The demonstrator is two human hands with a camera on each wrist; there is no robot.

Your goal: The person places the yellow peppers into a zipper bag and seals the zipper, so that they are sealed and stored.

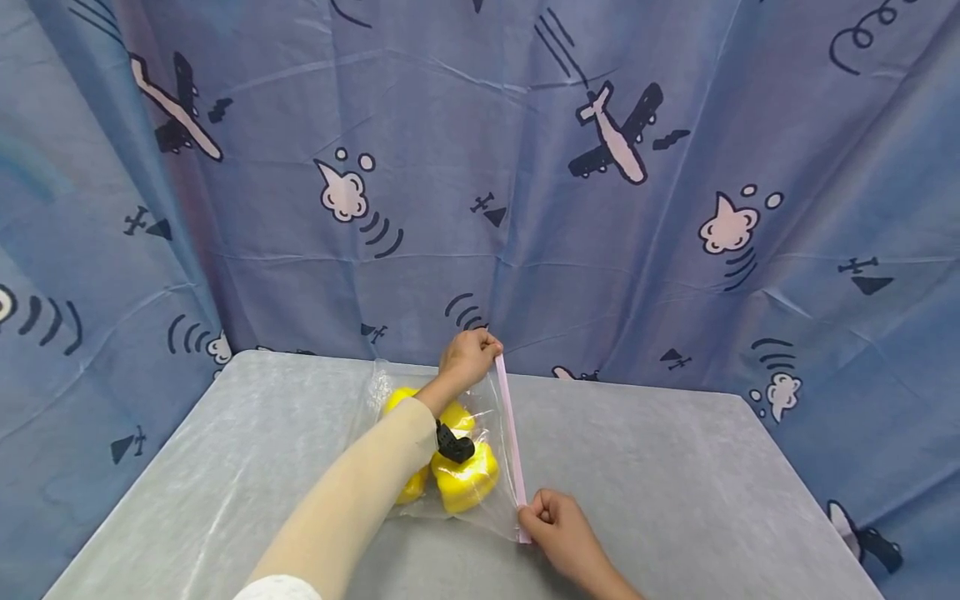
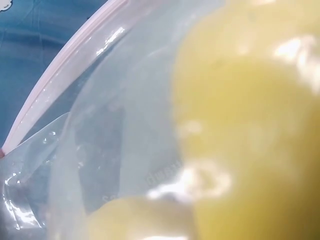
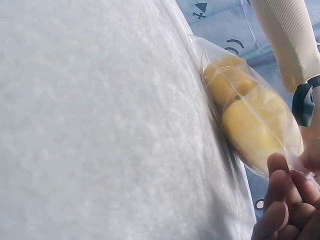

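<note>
A clear zip bag [image 1: 483,398] with a pink zip strip [image 1: 510,425] lies on the table, holding several plump, glossy yellow things [image 1: 467,479] that look like bell peppers. At the strip's far end, my left hand [image 1: 468,358] pinches the corner, its forearm crossing over the bag. My right hand [image 1: 558,529] grips the near end between thumb and curled fingers. The left wrist view is filled by the yellow shapes [image 2: 250,120] behind plastic, with the pink strip [image 2: 60,65] arching at the left. In the right wrist view, my right hand's fingers [image 3: 277,192] are at the bag's edge.
A pale grey cloth covers the table [image 1: 660,475]. Behind and at both sides hangs a blue curtain [image 1: 450,167] printed with planes and clouds. A black wrist camera [image 1: 454,446] on the left arm hides part of the bag in the head view.
</note>
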